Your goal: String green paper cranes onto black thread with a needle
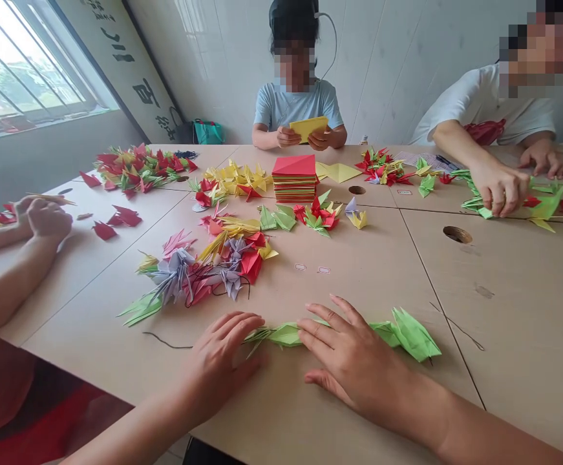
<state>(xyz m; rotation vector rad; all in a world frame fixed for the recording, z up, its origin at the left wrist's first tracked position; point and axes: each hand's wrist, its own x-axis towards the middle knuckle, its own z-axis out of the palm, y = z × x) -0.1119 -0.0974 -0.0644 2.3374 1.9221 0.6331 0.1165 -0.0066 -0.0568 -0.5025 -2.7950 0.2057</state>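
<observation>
A row of light green folded paper cranes (pixel 410 336) lies along the near part of the table, the pieces bunched end to end. My right hand (pixel 351 355) rests over the middle of this row, fingers stretched and slightly spread, hiding part of it. At the row's left end, by the thin pointed paper tips, is my left hand (pixel 223 352), its fingers extended and its thumb apart, a little blurred. A dark string (pixel 165 342) trails leftward from beside my left hand.
Beyond my hands lies a pile of purple, pink, red and yellow paper cranes (pixel 213 268). A stack of coloured paper (pixel 294 179) stands farther back. Holes (pixel 457 234) pierce the tabletop. Co-workers sit around: one holds yellow paper (pixel 309 128), another's hand (pixel 504 190) touches green cranes.
</observation>
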